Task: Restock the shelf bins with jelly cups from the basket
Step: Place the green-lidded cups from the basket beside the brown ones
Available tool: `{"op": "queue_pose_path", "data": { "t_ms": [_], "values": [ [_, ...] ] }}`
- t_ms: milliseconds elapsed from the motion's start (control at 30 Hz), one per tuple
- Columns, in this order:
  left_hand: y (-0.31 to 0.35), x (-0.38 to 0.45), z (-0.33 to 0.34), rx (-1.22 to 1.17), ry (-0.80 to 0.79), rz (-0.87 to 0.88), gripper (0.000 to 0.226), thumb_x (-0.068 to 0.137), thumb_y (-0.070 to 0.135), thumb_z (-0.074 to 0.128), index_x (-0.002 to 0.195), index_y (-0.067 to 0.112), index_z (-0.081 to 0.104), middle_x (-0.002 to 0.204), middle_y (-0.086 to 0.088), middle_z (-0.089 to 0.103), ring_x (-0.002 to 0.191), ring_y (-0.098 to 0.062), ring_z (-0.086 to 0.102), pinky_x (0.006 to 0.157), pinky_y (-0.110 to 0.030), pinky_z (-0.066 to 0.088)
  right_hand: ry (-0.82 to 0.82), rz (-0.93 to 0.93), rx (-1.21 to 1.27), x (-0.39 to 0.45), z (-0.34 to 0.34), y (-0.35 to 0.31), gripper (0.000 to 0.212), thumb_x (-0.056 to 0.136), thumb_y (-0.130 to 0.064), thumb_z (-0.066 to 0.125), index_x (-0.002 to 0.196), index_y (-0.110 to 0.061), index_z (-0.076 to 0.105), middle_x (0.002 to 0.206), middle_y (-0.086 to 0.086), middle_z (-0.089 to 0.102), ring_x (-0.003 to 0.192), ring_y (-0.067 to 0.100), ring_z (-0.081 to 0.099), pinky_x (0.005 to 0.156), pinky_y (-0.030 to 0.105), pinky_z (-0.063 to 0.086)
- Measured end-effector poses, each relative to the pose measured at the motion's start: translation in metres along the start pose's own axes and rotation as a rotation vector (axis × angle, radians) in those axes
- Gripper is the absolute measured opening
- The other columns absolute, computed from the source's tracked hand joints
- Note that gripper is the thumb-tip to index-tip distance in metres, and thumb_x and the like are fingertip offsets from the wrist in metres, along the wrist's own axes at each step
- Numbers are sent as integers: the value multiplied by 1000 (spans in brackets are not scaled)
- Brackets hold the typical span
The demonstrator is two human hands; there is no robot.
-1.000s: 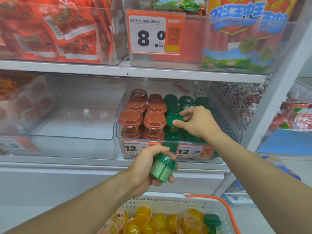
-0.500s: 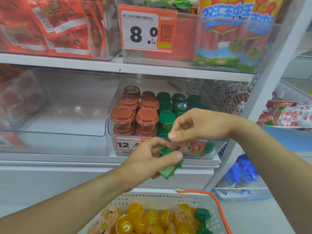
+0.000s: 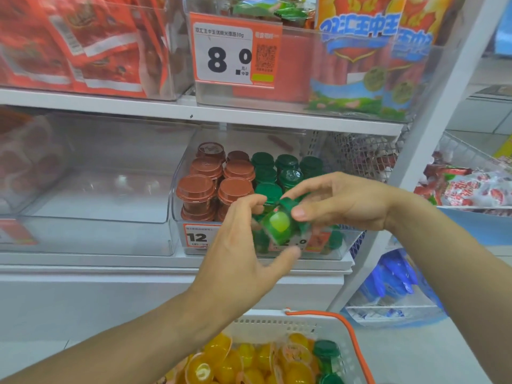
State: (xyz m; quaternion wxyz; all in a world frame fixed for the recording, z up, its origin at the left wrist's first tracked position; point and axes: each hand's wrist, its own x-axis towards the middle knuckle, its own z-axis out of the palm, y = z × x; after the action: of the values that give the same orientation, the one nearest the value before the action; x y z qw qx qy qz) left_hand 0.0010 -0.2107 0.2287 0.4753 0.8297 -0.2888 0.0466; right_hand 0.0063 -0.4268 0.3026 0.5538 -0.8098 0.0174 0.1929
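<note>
Head view: both hands [image 3: 291, 225] now pinch the green jelly cup [image 3: 278, 225], earlier left-held

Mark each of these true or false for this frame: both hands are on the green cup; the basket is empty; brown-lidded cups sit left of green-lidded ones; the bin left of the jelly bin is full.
1. Both the left hand and right hand hold the green jelly cup: true.
2. The basket is empty: false, it holds yellow jelly cups and some green ones.
3. Brown-lidded cups sit left of the green-lidded cups: true.
4. The clear bin to the left is full: false, it looks empty.
</note>
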Motion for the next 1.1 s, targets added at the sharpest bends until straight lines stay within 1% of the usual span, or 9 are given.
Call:
{"op": "queue_pose_path", "data": {
  "t_ms": [67,133,233,367,467,567,700,800,1100],
  "values": [
    [-5,1,0,51,-100,-46,36,86,43,68,112,40,44,101,23,58,86,3,58,78,-18,48,120,-31,-38,1,-16,5,50,71,-23,80,120,-16,70,109,13,73,95,19,69,79,29,55],
    [-10,0,-1,170,-264,-80,20,90,43,61,106,34,52,89,18,64,71,-1,57,73,-30,51,261,-41,-107,7,-27,12,46,77,-22,77,122,-22,69,115,9,71,103,18,68,81,28,56],
    [-17,-3,3,379,-471,-52,23,93,48,55,109,30,55,96,13,67,85,-4,54,79,-33,49,438,-17,-286,21,-35,26,44,82,-13,79,123,-23,67,123,4,65,112,21,64,92,31,50],
    [-27,-7,12,414,-622,-96,22,92,54,53,99,32,55,95,12,69,95,-10,57,78,-32,50,536,-10,-562,39,-34,38,41,77,-19,85,115,-22,69,128,2,65,111,18,63,101,32,46],
    [-35,-7,18,439,-687,-90,22,91,56,54,96,34,53,98,11,68,95,-12,58,80,-35,52,546,-46,-671,47,-26,39,41,78,-18,84,116,-19,71,137,1,61,104,15,64,95,26,45],
    [-39,-6,20,446,-733,-93,26,92,54,54,101,29,57,100,9,66,92,-12,56,80,-33,51,543,-98,-745,53,-19,41,38,80,-17,82,117,-19,72,140,1,58,112,21,62,94,25,44],
    [-44,-5,22,499,-759,-99,33,93,52,54,106,22,60,103,5,66,97,-17,58,83,-34,51,584,-132,-833,57,-19,45,29,82,-20,81,110,-22,76,132,5,53,115,22,55,106,38,44],
    [-47,-5,22,537,-789,-113,36,94,52,53,108,20,61,107,3,65,103,-20,57,87,-35,50,610,-142,-841,58,-18,47,26,81,-21,81,107,-23,77,122,5,54,111,23,55,102,43,47],
    [-52,-7,27,557,-820,-147,38,94,54,54,108,19,62,109,2,64,102,-20,57,88,-37,51,608,-193,-963,56,-15,48,36,85,-28,77,120,-22,70,121,5,58,113,24,55,101,37,43]
  ]
}}
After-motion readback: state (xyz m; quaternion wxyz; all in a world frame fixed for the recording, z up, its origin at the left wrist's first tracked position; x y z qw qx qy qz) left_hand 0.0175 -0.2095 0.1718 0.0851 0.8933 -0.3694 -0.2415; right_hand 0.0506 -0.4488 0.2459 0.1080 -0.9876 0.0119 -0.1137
